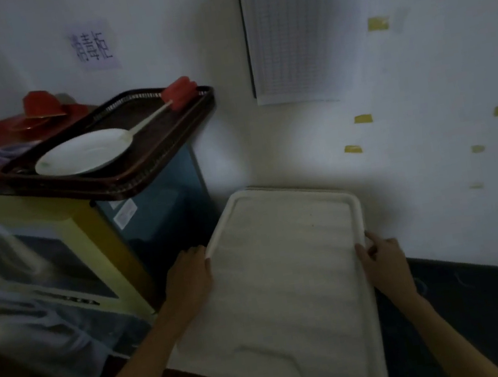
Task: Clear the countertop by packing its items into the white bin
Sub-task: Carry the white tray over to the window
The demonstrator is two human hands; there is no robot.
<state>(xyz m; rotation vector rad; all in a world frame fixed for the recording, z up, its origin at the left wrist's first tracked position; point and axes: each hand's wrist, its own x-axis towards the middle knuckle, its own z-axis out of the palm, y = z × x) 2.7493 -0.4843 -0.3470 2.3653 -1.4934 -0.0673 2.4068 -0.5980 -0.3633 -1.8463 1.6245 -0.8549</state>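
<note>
Head-height view, downward, close in

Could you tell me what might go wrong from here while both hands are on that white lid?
1. The left hand and right hand hold the white lid only at its side edges, so it could slip or tilt.
2. The brown tray juts past the cabinet top; a bump could tip the white plate and red-headed brush.
3. Dim light makes edges hard to judge.

wall (pixel 425 114): grid sheet (pixel 297 27), label (pixel 93 46), tape bits (pixel 378 23) | yellow cabinet (pixel 83 221) w/ glass door (pixel 35 271)
</note>
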